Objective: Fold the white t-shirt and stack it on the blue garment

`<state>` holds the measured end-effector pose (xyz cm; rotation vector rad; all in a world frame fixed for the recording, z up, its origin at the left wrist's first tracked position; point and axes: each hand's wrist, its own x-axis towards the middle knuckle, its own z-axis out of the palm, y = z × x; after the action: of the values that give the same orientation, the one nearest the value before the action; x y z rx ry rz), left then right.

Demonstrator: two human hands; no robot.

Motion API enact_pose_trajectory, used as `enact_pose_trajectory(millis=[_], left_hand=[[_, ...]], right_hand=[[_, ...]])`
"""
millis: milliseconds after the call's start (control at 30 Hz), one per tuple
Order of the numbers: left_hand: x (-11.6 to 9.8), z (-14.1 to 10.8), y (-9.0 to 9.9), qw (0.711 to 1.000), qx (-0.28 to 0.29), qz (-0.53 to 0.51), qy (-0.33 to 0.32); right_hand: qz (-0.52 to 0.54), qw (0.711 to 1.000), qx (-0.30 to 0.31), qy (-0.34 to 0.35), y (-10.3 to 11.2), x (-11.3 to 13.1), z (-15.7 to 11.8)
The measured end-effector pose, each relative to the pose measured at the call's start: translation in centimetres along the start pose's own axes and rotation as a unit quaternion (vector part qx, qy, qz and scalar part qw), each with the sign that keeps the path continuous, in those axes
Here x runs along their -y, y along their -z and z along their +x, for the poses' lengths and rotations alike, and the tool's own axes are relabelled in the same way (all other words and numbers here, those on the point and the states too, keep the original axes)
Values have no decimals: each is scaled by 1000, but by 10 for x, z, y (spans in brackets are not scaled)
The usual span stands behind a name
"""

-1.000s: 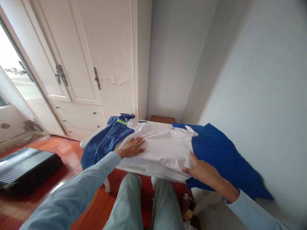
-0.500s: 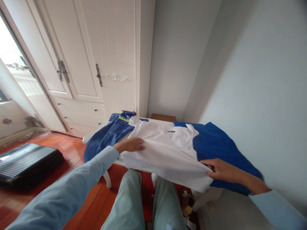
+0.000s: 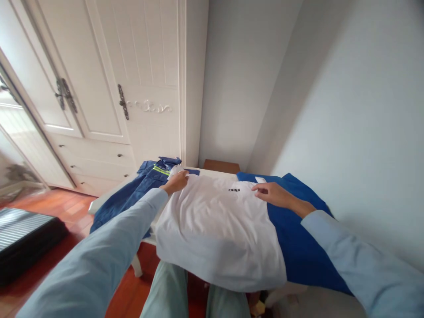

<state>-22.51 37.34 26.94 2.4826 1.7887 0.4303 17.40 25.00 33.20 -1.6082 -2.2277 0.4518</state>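
Note:
A white shirt (image 3: 218,225) with the word CHINA printed near its top lies spread on a white table, its lower part hanging over the front edge. My left hand (image 3: 178,182) pinches the shirt at its upper left corner. At the upper right part, my right hand (image 3: 270,193) has its fingers closed on the cloth. A blue garment (image 3: 298,243) lies beneath and to the right of the shirt. On the left is a dark blue garment (image 3: 132,198) with a yellow-green stripe, close to my left hand.
A white wardrobe (image 3: 152,57) with drawers stands behind at the left. A ribbed case (image 3: 29,238) sits on the red wooden floor at the left. Behind the table (image 3: 215,173) a brown wooden piece (image 3: 221,166) shows against the grey wall.
Both hands have moved from the shirt's lower part up to its upper corners. The shirt's lower part now hangs down further over the front edge. The view has shifted slightly right.

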Motion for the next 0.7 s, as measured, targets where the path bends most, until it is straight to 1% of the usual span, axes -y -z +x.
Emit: enact_pose_trajectory(millis=[67, 100, 167, 233, 300, 333, 400, 467, 500, 533, 567, 600, 633, 667, 700], left_hand=[[10, 16, -2, 1000, -5, -4, 13], [14, 23, -4, 1000, -5, -5, 15], [23, 34, -7, 1000, 0, -5, 11], [31, 41, -12, 1000, 10, -5, 0], [38, 45, -17, 1000, 24, -10, -14], [41, 46, -19, 999, 32, -13, -20], [45, 47, -20, 998, 45, -20, -26], [46, 46, -15, 998, 56, -21, -21], [46, 45, -10, 998, 54, -20, -13], [44, 44, -4, 999, 38, -17, 1], [42, 42, 3, 1000, 9, -12, 21], [41, 40, 10, 998, -30, -6, 48], [39, 37, 16, 994, -72, 0, 80], [38, 35, 22, 988, -106, 7, 115], [38, 33, 26, 981, -124, 12, 148]], right_hand=[[-58, 998, -32, 14, -7, -16, 27], [-81, 996, -37, 15, -10, -24, 39], [-122, 992, -34, 0, -16, -42, 61], [-158, 987, -18, -34, -21, -58, 78], [-168, 984, 9, -57, -25, -71, 87], [-162, 985, 22, -57, -26, -76, 89], [-142, 988, 36, -41, -26, -81, 87], [-128, 991, 34, -24, -22, -83, 82], [-127, 992, 15, -21, -20, -83, 79], [-131, 991, -26, -16, -17, -83, 76], [-138, 986, -91, -7, -15, -84, 72], [-148, 974, -172, 7, -13, -85, 69], [-158, 955, -251, 25, -12, -87, 67], [-166, 937, -305, 46, -12, -90, 64], [-169, 930, -319, 69, -14, -94, 62]])
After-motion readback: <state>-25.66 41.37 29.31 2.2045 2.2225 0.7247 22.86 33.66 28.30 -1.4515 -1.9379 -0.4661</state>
